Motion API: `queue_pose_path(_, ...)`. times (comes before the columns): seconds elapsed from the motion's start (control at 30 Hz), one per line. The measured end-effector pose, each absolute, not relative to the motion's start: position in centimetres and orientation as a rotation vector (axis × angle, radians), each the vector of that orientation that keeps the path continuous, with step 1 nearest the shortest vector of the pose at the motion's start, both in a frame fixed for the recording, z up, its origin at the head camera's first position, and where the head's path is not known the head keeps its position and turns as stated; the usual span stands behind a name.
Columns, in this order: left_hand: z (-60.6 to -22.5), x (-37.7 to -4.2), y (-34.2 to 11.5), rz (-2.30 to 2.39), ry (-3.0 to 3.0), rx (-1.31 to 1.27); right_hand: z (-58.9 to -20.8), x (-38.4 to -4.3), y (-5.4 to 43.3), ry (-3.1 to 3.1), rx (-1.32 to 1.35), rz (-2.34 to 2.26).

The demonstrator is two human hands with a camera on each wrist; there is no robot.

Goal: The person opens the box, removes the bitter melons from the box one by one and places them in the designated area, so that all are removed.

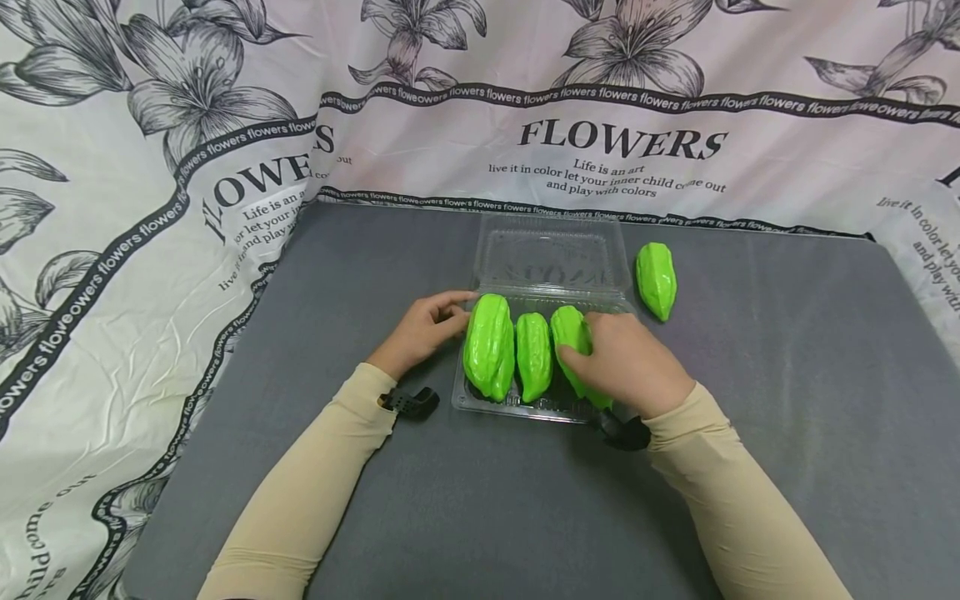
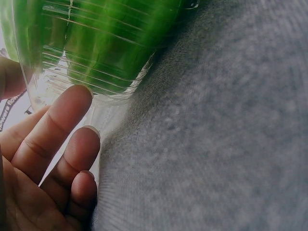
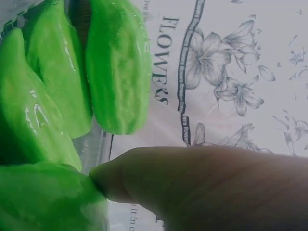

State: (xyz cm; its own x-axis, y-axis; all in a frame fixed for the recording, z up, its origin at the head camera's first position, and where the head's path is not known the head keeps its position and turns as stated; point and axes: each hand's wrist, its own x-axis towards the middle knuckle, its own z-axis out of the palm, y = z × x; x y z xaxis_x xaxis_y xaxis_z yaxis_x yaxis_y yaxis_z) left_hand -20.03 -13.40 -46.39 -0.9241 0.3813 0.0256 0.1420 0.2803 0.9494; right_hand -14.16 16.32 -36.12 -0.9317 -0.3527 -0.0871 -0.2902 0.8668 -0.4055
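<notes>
A clear plastic clamshell box (image 1: 517, 408) lies with its lid (image 1: 551, 254) raised away from me. Several bright green, ridged, pod-shaped fruits lie in it, among them a large left one (image 1: 489, 346) and a smaller middle one (image 1: 534, 357). My right hand (image 1: 633, 358) holds a green fruit (image 3: 48, 199) at the box's right side; the thumb presses its end in the right wrist view. The other fingers there are hidden. My left hand (image 1: 427, 329) is at the box's left side, its fingers loosely bent by the ribbed clear wall (image 2: 103, 79) in the left wrist view.
Another green fruit (image 1: 656, 282) lies on the grey tabletop (image 1: 487, 508), right of the lid. White floral fabric (image 1: 427, 146) hangs along the back and left sides. Dark wrist straps (image 1: 411, 403) show at both cuffs.
</notes>
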Motion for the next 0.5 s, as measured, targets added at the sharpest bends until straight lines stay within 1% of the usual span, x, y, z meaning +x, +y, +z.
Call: queue_pose_path(0.5,-46.7,-20.2,-13.5,1.704,2.341,0.494,-34.8,-14.2,17.2,2.924,-0.48,-0.677)
